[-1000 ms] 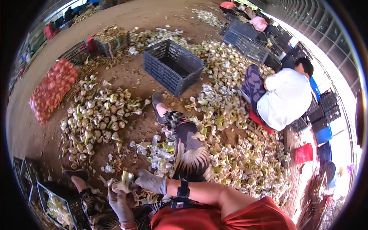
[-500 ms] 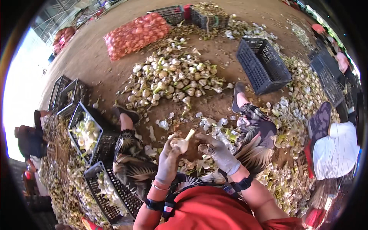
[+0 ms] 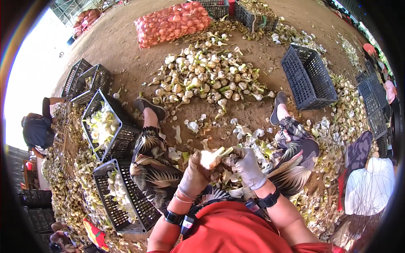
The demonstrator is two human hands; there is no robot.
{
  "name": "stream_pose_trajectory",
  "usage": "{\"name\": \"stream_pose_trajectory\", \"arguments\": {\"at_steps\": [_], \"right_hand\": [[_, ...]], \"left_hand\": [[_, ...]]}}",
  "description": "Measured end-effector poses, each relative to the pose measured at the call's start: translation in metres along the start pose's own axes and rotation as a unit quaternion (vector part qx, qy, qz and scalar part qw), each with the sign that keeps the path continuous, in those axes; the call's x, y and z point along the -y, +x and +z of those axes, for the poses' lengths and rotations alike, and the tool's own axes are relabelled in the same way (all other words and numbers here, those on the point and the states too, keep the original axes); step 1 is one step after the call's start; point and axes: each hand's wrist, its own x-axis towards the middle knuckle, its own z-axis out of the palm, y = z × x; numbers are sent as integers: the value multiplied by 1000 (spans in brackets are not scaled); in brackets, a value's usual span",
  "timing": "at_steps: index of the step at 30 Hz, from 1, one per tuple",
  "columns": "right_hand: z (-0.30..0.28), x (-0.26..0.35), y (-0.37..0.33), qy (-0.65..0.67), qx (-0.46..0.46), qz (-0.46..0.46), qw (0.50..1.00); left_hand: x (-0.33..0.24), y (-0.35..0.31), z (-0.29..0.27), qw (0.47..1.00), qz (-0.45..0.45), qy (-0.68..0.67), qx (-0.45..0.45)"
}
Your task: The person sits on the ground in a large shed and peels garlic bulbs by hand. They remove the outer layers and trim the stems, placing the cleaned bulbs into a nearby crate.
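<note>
My left hand, in a pale work glove, is closed around a whitish garlic bulb with a short green-white stalk that points up and right. My right hand, gloved too and dirty at the fingertips, has its fingers bent together against the stalk end of that bulb. Part of the bulb is hidden by the fingers. On the ground beyond my feet lies a heap of untrimmed garlic bulbs. At my left, a black crate holds pale garlic, and a second crate nearer to me holds more.
An upright black crate stands past my right foot. A red mesh sack of bulbs lies behind the heap. Peelings litter the ground between my legs. Another person bends at the far left; a white sack sits at right.
My right hand has come in toward the bulb, and its fingers have closed at the stalk. The bulb's stalk is tilted further right. The whole view has shifted, with the scene lying further right.
</note>
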Motion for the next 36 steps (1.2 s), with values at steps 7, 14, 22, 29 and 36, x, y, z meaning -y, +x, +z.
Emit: {"name": "stream_pose_trajectory", "arguments": {"at_steps": [7, 14, 22, 29, 36], "right_hand": [[1, -16, 11, -9, -63, 50, 997], [-3, -37, 11, -2, 7, -39, 999], [29, -16, 9, -355, 16, -289, 889], [27, -2, -2, -325, -58, -319, 888], [24, -7, 7, -451, -47, -344, 822]], "left_hand": [[-1, 4, -15, 940, 190, 257, 117], [4, 5, -25, 982, 148, 115, 34], [-4, 9, -40, 902, 231, 344, -123], [-19, 23, -94, 639, 322, 632, -298], [-23, -8, -49, 940, 165, 275, -115]]}}
